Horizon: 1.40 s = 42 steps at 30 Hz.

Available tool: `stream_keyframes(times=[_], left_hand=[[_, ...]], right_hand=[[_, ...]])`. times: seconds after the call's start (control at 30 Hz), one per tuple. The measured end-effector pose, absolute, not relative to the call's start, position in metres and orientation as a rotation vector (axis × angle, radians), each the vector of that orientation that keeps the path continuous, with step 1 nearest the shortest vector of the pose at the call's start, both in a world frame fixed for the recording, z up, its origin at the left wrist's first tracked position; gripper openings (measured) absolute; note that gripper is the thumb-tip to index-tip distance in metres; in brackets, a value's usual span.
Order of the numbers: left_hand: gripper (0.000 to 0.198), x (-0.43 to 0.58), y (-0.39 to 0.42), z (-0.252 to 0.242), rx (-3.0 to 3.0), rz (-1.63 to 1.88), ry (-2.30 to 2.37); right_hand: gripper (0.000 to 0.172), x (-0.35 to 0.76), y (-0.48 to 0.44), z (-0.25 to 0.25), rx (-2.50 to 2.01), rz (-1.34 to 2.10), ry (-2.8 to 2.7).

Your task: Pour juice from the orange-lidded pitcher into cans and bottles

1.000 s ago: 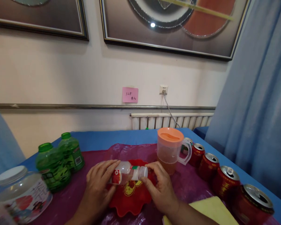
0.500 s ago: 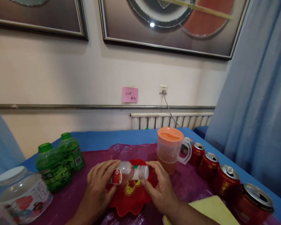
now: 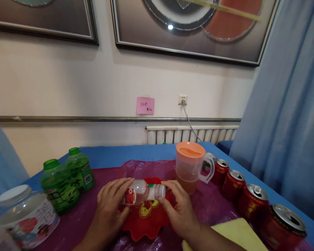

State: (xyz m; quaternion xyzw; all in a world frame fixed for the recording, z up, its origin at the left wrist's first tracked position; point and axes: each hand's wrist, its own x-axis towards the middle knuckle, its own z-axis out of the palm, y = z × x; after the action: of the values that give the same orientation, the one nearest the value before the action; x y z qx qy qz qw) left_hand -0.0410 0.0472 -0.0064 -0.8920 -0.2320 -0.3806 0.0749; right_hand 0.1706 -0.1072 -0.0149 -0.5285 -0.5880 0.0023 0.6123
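A small clear plastic bottle [image 3: 140,197] with a red and white label lies on its side between my hands, its white cap pointing right. My left hand [image 3: 111,204] grips the bottle's base end, fingers over the top and thumb below. At the other end, the fingers and thumb of my right hand [image 3: 179,209] close on the white cap [image 3: 160,191]. Beneath the bottle is a red scalloped plate [image 3: 142,228] with a gold pattern. Just behind my right hand stands a clear pitcher [image 3: 187,170] with an orange lid, partly filled with amber liquid.
Two green bottles without caps [image 3: 59,188] and a white-lidded jar [image 3: 28,219] stand at left. Red drink cans [image 3: 252,200] line the right side. A yellow cloth [image 3: 237,233] lies by my right forearm. Purple plastic sheeting [image 3: 107,177] covers part of the blue table [image 3: 107,153].
My right hand has shifted very slightly left at the cap end. The bottle stays lying between both hands; everything else looks the same.
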Motion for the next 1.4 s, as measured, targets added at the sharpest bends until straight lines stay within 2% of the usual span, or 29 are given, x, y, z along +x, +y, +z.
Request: stream_keyframes(times=[0.73, 1.0, 1.27, 1.4], left_hand=[[0.058, -0.047, 0.06, -0.012, -2.641, -1.189, -0.808], [0.062, -0.039, 0.046, 0.003, -2.678, -1.527, -1.078], [0.075, -0.039, 0.04, 0.01, -2.757, -1.864, -1.619], [0.07, -0.033, 0.038, 0.009, -3.001, -1.915, -1.687]], right_hand=[[0.04, 0.174, -0.109, -0.011, -1.184, 0.024, -1.29], [0.023, 0.177, -0.101, -0.014, -1.356, 0.146, -1.117], [0.015, 0.166, -0.145, 0.023, -1.521, 0.343, -1.285], [0.026, 0.148, -0.165, -0.01, -1.537, 0.481, -1.525]])
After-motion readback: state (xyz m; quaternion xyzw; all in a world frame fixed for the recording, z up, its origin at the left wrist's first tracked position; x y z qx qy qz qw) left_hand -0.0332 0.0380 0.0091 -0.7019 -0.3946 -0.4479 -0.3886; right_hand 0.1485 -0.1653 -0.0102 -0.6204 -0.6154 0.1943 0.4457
